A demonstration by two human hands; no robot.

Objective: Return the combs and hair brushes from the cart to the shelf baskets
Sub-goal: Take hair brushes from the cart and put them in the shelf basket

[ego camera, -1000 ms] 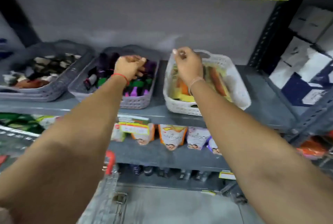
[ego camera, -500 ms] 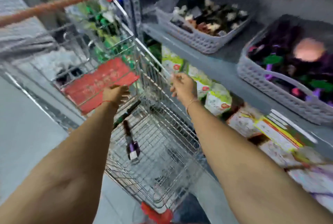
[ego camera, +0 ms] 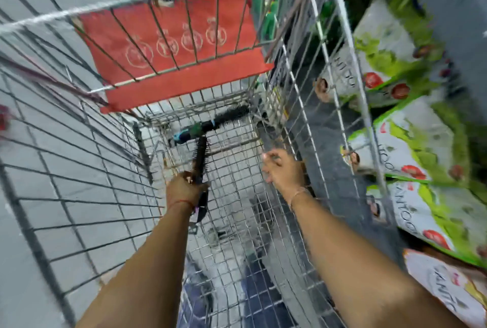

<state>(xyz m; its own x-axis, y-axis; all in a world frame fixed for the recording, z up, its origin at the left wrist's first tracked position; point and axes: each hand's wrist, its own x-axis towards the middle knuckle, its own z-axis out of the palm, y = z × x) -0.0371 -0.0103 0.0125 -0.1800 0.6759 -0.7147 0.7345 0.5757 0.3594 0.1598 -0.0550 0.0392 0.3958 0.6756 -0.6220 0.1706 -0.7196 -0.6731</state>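
I look down into a wire shopping cart (ego camera: 87,177). My left hand (ego camera: 183,188) is closed around the handle of a black round hair brush (ego camera: 200,155), whose bristled head points away from me. A second round brush (ego camera: 224,119) with a green and blue handle lies across the cart floor at the far end, touching the tip of the first. My right hand (ego camera: 283,169) hovers low by the cart's right wall, fingers loosely curled, holding nothing. No shelf baskets are in view.
The cart's red child-seat flap (ego camera: 179,45) hangs over its far end. To the right, outside the cart's wire wall, green and white packets (ego camera: 421,143) lie on a low shelf. Grey floor lies to the left.
Both hands left the shelf baskets and dropped into the cart as my view swung down. My left hand has closed on the black brush; my right hand came down beside the cart wall.
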